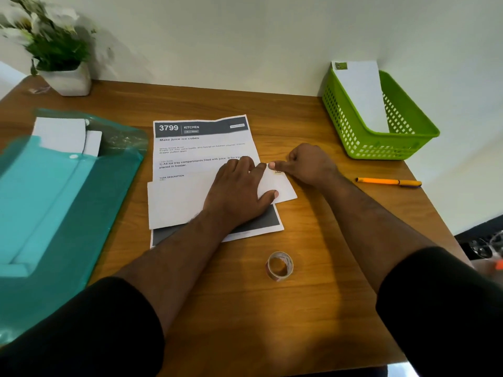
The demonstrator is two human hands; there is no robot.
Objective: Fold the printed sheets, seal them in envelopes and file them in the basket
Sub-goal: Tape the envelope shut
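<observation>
paper this thin slides, so my left hand [239,191] presses the envelope [177,202] flat on the printed sheet [201,151] while my right hand [307,164] pinches its corner.

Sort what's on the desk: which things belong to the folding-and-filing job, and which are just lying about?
Job: white envelope under the left hand; printed sheet; green plastic basket; clear tape roll; teal plastic folder.

Lying about: orange pen; potted white-flowered plant.
</observation>
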